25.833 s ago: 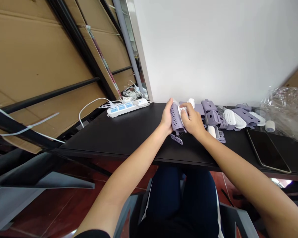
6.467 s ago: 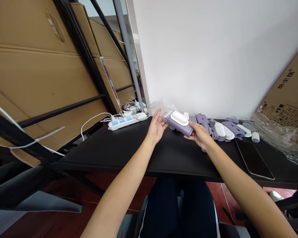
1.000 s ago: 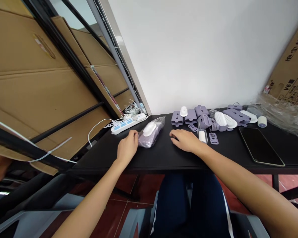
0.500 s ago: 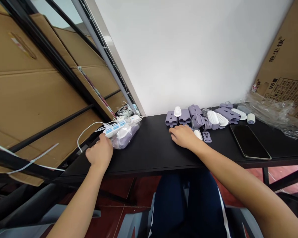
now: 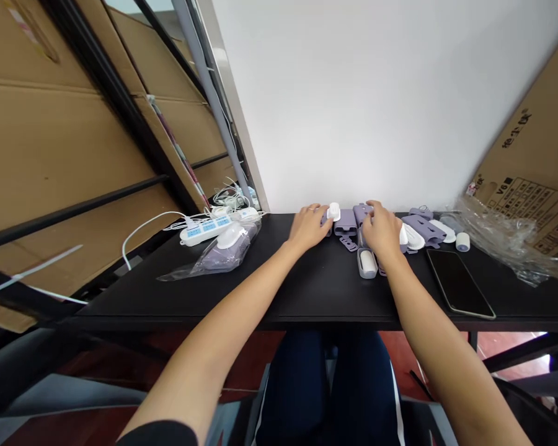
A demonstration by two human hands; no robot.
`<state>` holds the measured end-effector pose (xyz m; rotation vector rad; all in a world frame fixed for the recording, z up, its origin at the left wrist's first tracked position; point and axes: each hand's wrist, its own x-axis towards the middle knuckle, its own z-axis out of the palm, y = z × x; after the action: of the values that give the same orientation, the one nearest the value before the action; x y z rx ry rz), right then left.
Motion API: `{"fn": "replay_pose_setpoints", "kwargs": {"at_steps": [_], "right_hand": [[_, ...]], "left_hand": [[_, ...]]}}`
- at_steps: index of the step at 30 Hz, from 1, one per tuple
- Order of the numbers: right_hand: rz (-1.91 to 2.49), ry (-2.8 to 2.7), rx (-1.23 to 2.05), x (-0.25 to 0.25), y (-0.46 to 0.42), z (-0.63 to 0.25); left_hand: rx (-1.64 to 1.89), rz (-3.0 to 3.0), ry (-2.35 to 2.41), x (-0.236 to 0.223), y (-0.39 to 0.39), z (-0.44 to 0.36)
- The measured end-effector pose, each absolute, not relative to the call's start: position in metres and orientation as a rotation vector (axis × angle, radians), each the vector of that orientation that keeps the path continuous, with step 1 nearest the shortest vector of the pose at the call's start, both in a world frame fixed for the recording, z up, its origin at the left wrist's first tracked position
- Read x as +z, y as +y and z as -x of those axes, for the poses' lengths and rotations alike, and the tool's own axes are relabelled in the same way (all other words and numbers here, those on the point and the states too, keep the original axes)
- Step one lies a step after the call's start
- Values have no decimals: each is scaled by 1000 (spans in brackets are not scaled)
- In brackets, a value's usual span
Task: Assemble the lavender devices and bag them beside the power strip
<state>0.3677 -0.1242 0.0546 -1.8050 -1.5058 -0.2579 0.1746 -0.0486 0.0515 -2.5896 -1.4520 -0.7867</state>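
Observation:
My left hand [image 5: 309, 225] is closed around the leftmost purple perforated plastic casing [image 5: 325, 217], hiding most of it. A small white oval part [image 5: 333, 211] rests against that casing, by my fingertips. My right hand [image 5: 382, 230] reaches over the purple parts in the middle of the row, thumb and fingers apart; parts beneath it are hidden. Between my hands stands another purple casing [image 5: 346, 221], with a flat purple slotted piece [image 5: 348, 243] in front. A white roller in a clear-grey case [image 5: 367, 262] lies below my right wrist. At left lies a bagged purple casing with a white oval piece [image 5: 230, 244].
A white power strip [image 5: 209, 229] with cables touches the bag's far side. Rightward lie more purple casings [image 5: 425, 230], white oval pieces [image 5: 413, 238], a small white roller [image 5: 462, 241] and a phone [image 5: 460, 282]. Crumpled plastic [image 5: 506, 235] and a carton [image 5: 534, 179] stand beyond.
My left hand has let go of the bagged casing beside the power strip and moved right onto the leftmost casing. My right hand has moved right and farther back over the parts.

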Motion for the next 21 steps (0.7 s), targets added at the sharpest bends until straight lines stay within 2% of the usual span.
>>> {"fn": "replay_pose_setpoints", "kwargs": {"at_steps": [5,11,19,21], "right_hand": [[1739,-1176,-247,62,-124,-387],[1651,-990,-67,69,-124,-408],[1641,-1035,80,67,-123,-412],[1587,-1042,48,68,-124,-410]], "left_hand": [[-623,2643,-1688,47,-9,-224],[-628,2658,-1555,39,-22,-195],[-1103,2731,-1632,31,-44,-128],[-1078,2852,-1562,28,-49,-112]]}}
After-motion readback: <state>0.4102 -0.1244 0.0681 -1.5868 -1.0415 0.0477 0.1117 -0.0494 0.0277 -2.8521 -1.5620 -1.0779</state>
